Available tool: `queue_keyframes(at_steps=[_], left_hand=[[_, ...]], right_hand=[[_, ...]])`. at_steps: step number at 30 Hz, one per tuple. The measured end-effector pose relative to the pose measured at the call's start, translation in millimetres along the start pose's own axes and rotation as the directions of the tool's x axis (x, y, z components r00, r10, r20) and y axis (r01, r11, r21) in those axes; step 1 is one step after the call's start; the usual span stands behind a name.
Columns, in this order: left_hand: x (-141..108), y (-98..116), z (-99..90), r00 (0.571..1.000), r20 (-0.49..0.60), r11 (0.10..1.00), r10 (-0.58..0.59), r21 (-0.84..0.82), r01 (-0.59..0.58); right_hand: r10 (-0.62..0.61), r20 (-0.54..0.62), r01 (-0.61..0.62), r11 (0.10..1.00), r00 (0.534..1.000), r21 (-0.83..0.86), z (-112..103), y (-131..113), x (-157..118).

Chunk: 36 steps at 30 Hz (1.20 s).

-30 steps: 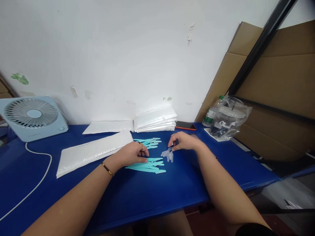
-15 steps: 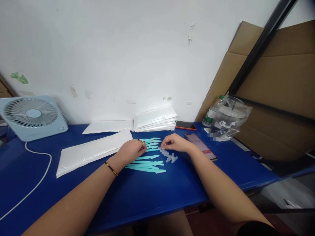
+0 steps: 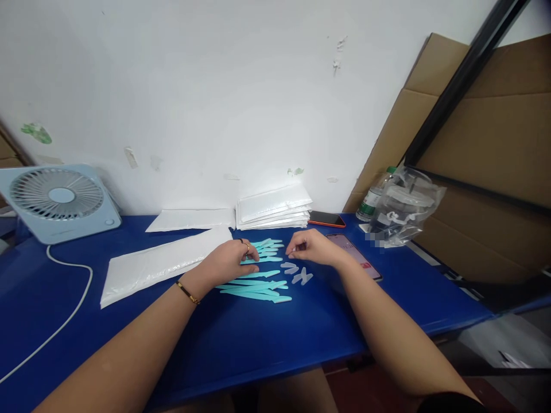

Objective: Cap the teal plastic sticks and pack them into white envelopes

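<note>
Left hand: The left hand (image 3: 235, 259) is over the left ends of the far blue-green sticks (image 3: 272, 246). Its thumb and fingers are partly spread, with a gap between them. I cannot tell if the fingers touch a stick.
Right hand: The right hand (image 3: 316, 248) is to the right of those sticks. Its fingers are curled, with the thumb tip close to a fingertip. I cannot tell if it pinches something small.
Blue-green sticks: The far bunch lies by the left hand's fingers, with its tips pointing right, toward the right hand. The near blue-green sticks (image 3: 258, 294) fan out on the near side of the left hand.
Little clear pieces: Some little clear pieces (image 3: 291, 269) lie just to the near side of the right hand's fingers. Two of them cross like an X.
White packets: A long white packet (image 3: 159, 268) lies left of the sticks. A pile of white packets (image 3: 274, 210) sits on the far side, by the wall (image 3: 206, 86).
Phones: A phone with a lit screen (image 3: 360, 258) lies beside the right wrist. An orange-edged phone (image 3: 328, 219) lies farther away.
Far right: A bottle (image 3: 369, 205) stands next to a clear bag (image 3: 408, 209).
Far left: A blue fan (image 3: 62, 198) leans back on the blue table (image 3: 267, 338).
</note>
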<state>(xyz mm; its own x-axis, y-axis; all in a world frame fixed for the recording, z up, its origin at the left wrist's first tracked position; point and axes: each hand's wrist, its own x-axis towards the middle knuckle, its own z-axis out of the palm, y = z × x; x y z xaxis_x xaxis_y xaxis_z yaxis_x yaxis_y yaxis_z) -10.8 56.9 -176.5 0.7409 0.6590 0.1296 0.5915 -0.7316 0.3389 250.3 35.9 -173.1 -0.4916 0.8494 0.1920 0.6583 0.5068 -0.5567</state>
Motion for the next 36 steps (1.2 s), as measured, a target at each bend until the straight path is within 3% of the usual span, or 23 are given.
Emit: queue_keyframes(at_steps=[2, 4, 11, 19, 24, 30, 36], left_hand=[[-2, -1, -2.3, 0.993, 0.117, 0.999, 0.021, -0.049, -0.016], [-2, -2, -1.3, 0.988, 0.156, 0.998, 0.014, -0.055, -0.005], [3, -3, 7.7, 0.997, 0.075, 0.999, 0.01, 0.04, -0.013], [10, -4, 17.8, 1.0, 0.005, 0.997, -0.002, 0.081, 0.002], [4, 1, 9.6, 0.999, -0.048, 1.0, -0.005, 0.028, 0.006], [-8, 18, -9.1, 0.978, 0.192, 0.984, 0.084, -0.172, -0.051], [-7, 23, -5.6, 0.968, 0.248, 0.984, 0.027, -0.177, 0.018]], right_hand=[[-0.023, 0.1, 0.022, 1.0, 0.995, 0.012, -4, 0, -4], [-0.029, 0.153, 0.03, 1.0, 0.988, -0.001, -2, 0, -4], [-0.033, 0.163, 0.029, 0.999, 0.986, 0.03, 9, 2, 2], [-0.005, 0.023, 0.004, 0.999, 1.0, 0.043, 27, -12, 11], [-0.071, 0.008, 0.071, 0.997, 0.997, 0.009, 11, -10, 5], [-0.052, 0.31, 0.052, 0.999, 0.949, 0.008, -11, -5, -8], [-0.009, 0.328, 0.016, 1.0, 0.945, -0.019, -5, -4, -5]])
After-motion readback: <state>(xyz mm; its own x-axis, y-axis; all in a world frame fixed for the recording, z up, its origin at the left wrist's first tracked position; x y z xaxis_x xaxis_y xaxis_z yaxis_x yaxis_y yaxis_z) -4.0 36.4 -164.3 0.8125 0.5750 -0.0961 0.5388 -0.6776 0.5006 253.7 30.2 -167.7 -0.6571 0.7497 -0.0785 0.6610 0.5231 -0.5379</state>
